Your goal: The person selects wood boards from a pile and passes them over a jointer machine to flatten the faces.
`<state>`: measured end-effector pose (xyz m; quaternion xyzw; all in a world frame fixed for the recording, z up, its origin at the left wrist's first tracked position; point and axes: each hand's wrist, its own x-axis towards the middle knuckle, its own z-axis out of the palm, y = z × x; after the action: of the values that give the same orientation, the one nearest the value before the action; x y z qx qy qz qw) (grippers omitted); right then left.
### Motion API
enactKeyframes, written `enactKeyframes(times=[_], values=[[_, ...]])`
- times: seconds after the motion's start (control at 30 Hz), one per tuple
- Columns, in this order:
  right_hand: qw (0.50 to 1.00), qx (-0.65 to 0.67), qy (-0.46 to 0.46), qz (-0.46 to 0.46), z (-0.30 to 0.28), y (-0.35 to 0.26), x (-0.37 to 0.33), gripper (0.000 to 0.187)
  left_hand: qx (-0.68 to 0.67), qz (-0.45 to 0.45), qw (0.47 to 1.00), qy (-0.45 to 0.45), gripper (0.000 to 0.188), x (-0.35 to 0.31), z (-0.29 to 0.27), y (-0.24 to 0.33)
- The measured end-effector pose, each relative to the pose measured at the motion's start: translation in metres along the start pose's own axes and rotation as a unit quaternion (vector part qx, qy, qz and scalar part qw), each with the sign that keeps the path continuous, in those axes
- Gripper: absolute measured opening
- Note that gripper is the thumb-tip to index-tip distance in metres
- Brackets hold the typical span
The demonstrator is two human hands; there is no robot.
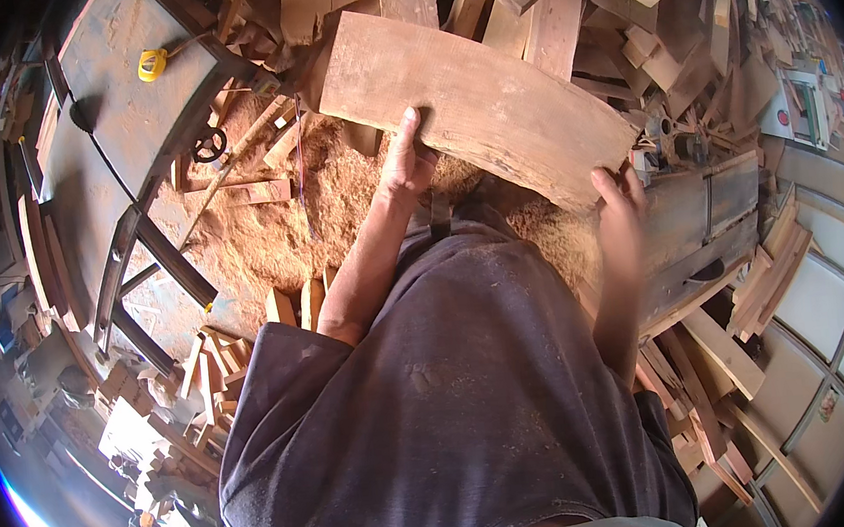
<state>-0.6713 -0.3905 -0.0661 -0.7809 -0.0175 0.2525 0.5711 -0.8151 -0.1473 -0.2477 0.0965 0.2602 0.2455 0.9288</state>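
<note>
A wide, flat wooden board (478, 98) with a curved upper edge and a rough, bark-like lower edge is held out in front of my body, tilted down to the right. My left hand (409, 160) grips its lower edge, the thumb lying on the face and the other fingers mostly hidden beneath. At the board's lower right corner is my right hand (621, 194), closed about the edge with thumb and fingertips showing. The right hand and forearm are partly blurred.
Sawdust (269, 232) covers the floor below. A machine table (116, 89) carrying a yellow tape measure (153, 64) stands at the left, with a black handwheel (209, 145) nearby. Offcuts (635, 4) pile up beyond the board. A grey cabinet (705, 229) is at the right.
</note>
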Motion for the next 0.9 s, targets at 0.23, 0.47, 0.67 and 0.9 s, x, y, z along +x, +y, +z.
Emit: enactKeyframes(times=[0.23, 0.47, 0.67, 0.9], values=[[0.997, 0.069, -0.036, 0.006, 0.028, -0.021, -0.011, 0.052, -0.041, 0.002, 0.999, 0.026, 0.063, -0.004, -0.009, 0.002], [0.994, -0.051, -0.067, -0.075, 0.053, -0.038, -0.017, 0.045, -0.130, -0.082, 0.983, 0.100, 0.060, -0.004, -0.019, -0.024], [0.944, -0.233, -0.094, -0.216, 0.095, -0.047, -0.032, 0.043, -0.109, -0.197, 0.974, 0.027, 0.094, -0.013, -0.008, -0.050], [0.876, -0.222, -0.151, -0.401, 0.143, -0.041, -0.038, 0.057, -0.451, -0.005, 0.843, -0.292, 0.085, -0.040, 0.023, -0.083]])
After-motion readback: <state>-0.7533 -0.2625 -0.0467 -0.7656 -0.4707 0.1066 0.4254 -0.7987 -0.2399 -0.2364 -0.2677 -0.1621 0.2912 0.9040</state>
